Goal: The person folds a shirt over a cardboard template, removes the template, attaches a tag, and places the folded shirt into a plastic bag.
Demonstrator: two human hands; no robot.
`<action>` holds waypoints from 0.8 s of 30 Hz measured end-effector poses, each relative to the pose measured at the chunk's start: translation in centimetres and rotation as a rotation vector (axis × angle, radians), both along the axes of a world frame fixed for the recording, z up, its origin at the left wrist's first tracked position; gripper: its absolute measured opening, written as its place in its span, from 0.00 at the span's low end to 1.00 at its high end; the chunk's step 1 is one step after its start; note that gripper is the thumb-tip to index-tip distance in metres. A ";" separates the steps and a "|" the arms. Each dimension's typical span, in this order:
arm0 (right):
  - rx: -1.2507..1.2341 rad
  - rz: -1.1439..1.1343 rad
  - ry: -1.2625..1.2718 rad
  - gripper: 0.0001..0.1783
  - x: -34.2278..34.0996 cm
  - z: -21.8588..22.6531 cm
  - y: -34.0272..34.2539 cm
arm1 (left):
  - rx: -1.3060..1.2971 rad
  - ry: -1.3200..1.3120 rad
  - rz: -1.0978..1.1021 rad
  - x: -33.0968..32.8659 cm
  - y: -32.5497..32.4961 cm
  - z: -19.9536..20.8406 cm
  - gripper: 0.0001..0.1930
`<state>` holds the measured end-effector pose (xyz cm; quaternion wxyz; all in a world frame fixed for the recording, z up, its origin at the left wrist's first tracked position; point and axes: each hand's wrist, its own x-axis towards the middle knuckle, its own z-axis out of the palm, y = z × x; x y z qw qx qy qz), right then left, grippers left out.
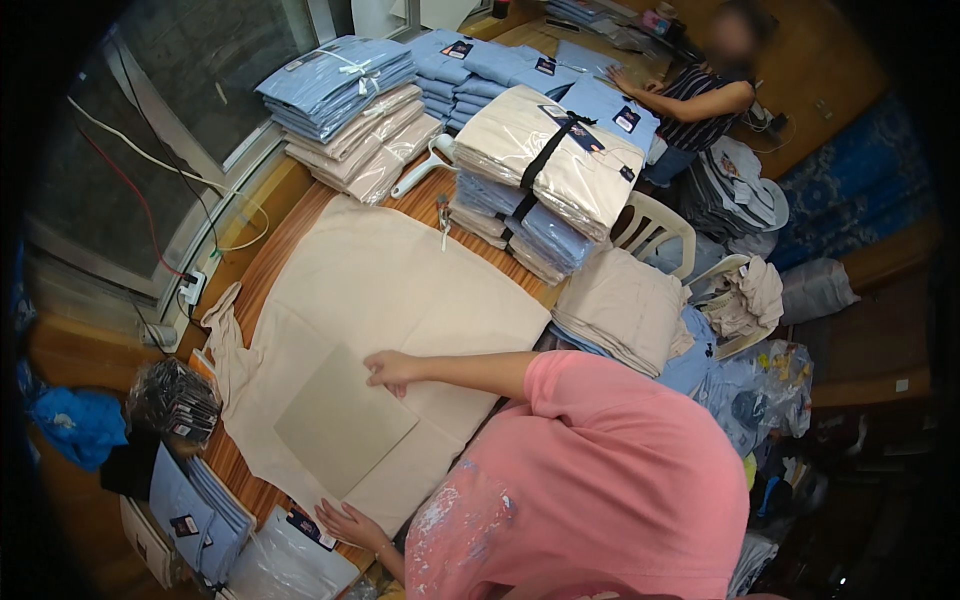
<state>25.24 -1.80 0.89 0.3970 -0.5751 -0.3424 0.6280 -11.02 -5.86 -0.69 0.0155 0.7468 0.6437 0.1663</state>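
A large beige cloth (330,260) lies spread over the striped wooden table. On it rests a flat grey-beige rectangular board (345,425), set at an angle. My right hand (392,370) is closed, its fingers bent at the upper right edge of the board; whether they pinch the board or the cloth is hidden. My left hand (350,525) lies with fingers stretched out on the cloth's near edge, just below the board's lowest corner. Close by the left hand is a clear-wrapped packet (285,560) with a dark label.
Wrapped stacks of blue garments (340,85) and beige garments (525,140) stand along the far side. A white-handled tool (425,170) and small metal scissors (443,215) lie between them. Folded beige cloth (625,305) is piled at right. Another person (700,95) works at the back.
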 end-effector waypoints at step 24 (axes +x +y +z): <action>0.011 0.018 0.002 0.13 0.3 -0.7 0.6 | -0.020 -0.033 0.015 0.3 -0.1 0.2 0.21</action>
